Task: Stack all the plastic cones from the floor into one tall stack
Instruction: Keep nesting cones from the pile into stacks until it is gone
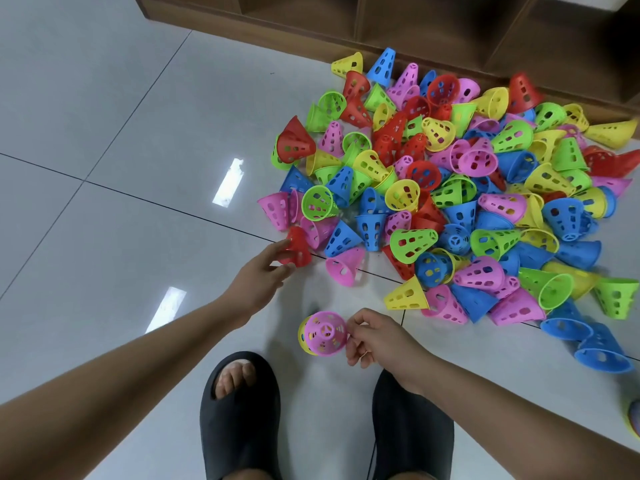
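Observation:
A big heap of perforated plastic cones point(450, 188) in red, yellow, green, blue and pink lies on the tiled floor at the right. My left hand point(258, 275) reaches to the heap's near left edge, and its fingers pinch a red cone point(298, 245) there. My right hand point(374, 337) holds a short stack point(323, 333) just above the floor near my feet: a pink cone nested over a yellow one, tip pointing up at me. The fingers grip the stack's right side.
A dark wooden shelf unit point(346, 22) runs along the back, right behind the heap. My two feet in black slippers point(242, 410) stand at the bottom centre. Pale glossy floor tiles point(104, 133) stretch to the left.

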Tool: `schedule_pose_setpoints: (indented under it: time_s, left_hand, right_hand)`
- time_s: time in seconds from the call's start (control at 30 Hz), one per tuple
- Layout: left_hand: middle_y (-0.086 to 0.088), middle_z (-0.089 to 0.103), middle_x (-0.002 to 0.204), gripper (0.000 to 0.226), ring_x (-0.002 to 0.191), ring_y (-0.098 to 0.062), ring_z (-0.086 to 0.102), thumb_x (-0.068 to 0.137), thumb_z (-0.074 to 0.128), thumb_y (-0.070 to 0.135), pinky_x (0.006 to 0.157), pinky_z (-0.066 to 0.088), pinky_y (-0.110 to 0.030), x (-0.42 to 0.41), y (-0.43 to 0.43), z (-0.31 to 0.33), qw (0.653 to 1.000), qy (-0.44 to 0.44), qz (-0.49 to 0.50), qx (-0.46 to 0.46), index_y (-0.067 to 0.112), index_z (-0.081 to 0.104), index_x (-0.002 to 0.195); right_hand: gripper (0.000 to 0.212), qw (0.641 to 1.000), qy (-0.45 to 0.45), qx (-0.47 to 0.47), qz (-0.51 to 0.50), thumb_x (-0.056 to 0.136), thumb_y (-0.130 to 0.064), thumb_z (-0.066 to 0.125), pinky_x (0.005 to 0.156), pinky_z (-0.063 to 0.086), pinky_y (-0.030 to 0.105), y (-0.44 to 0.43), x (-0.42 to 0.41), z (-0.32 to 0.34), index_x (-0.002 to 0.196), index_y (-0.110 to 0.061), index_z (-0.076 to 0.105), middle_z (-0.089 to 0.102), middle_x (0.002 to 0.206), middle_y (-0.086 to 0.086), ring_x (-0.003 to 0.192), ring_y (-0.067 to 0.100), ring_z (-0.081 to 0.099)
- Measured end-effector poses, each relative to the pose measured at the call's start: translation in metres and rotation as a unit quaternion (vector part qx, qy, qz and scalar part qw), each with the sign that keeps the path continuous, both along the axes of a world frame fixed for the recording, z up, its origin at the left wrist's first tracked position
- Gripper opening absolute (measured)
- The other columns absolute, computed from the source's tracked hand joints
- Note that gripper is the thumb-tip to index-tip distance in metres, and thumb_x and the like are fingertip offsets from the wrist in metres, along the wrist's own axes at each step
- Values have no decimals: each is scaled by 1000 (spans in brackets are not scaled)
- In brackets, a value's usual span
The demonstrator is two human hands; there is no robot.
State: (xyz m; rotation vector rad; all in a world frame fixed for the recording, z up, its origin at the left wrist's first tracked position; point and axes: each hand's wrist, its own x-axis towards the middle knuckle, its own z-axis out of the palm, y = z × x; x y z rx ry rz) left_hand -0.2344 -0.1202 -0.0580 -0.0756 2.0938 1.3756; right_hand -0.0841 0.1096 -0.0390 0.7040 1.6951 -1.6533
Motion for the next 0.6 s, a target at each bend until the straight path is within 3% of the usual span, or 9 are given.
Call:
schedule_pose_setpoints:
  time_s: [0.17, 0.27, 0.43, 0.6]
  left_hand:
    - [9, 77, 119, 33, 110, -16, 71, 102, 67, 23, 89, 57, -33, 12, -6, 18, 999, -3, 40, 16, 39, 70, 130]
    - [2, 80, 106, 22, 100, -19, 73, 102, 69, 20, 80, 52, -33, 24, -7, 34, 997, 3, 59, 40, 30, 74, 121]
    - [-15, 75, 97, 8, 79, -15, 58, 97, 77, 20, 71, 42, -33, 37, -5, 61, 994, 16, 67, 90, 17, 76, 104]
    - [-8, 64, 82, 3, 75, -16, 51, 99, 73, 13, 67, 39, -30, 50, 3, 69, 991, -8, -3, 136, 11, 75, 99]
  right_hand:
    - [10, 1000, -22, 3, 4, 104, -17, 56, 64, 49, 30, 3, 0, -8, 101, -9, 61, 78, 85, 13, 77, 22, 74]
    - [9, 1000, -16, 22, -7, 101, -14, 58, 65, 50, 31, 7, -2, -8, 102, -8, 65, 79, 86, 12, 76, 21, 74]
    - [7, 990, 54, 131, -8, 101, -18, 60, 64, 46, 34, 29, -8, 1, 101, -19, 67, 78, 84, 2, 63, 16, 65]
    - [6, 955, 140, 261, -24, 101, -24, 65, 62, 49, 33, 61, -6, 10, 99, -29, 64, 74, 78, 0, 56, 6, 61]
